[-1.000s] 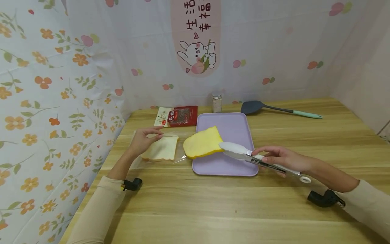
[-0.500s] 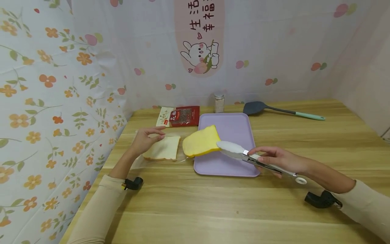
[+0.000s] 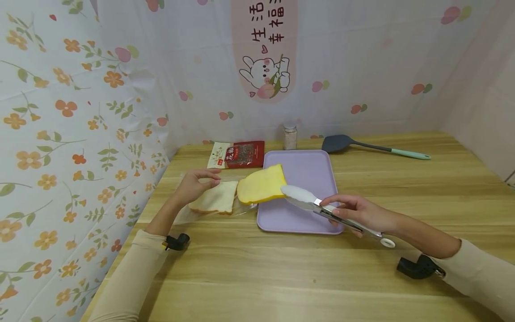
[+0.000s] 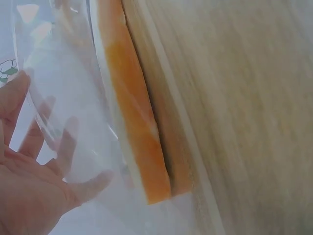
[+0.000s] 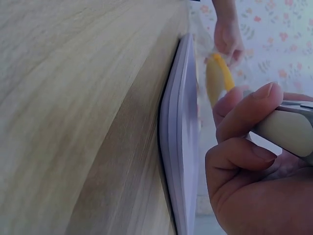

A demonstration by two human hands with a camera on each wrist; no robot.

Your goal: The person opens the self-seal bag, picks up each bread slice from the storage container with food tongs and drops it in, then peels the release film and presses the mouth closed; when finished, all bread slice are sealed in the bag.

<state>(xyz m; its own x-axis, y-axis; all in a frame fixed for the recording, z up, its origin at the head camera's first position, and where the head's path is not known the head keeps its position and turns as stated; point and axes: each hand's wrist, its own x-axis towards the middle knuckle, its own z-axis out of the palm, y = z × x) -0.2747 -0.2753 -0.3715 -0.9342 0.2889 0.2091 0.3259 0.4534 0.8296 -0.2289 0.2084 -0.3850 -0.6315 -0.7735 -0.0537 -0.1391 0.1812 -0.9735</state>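
Note:
My right hand (image 3: pixel 364 212) grips white-tipped tongs (image 3: pixel 306 199), which pinch the right edge of a yellow bread-shaped slice (image 3: pixel 261 184). That slice hangs tilted over the left part of the lilac tray (image 3: pixel 299 223); its left end comes right up to a white bread slice (image 3: pixel 219 197). The white slice lies on the table in a clear plastic bag (image 3: pixel 245 209). My left hand (image 3: pixel 193 188) is at the bag, thumb and fingers spread apart. In the left wrist view, some fingers (image 4: pixel 66 147) show through the film beside the orange-brown crust (image 4: pixel 142 142).
Behind the tray stand a small glass jar (image 3: pixel 289 137) and, to its left, a red spice packet (image 3: pixel 245 154). A dark spatula (image 3: pixel 338 143) with a mint handle lies at the back right. A floral cloth (image 3: pixel 72 156) hangs along the table's left side.
The right hand has moved left with the tongs, bringing the yellow slice closer to the white bread slice and the bag. The left hand has stayed nearly in place; the view has shifted slightly.

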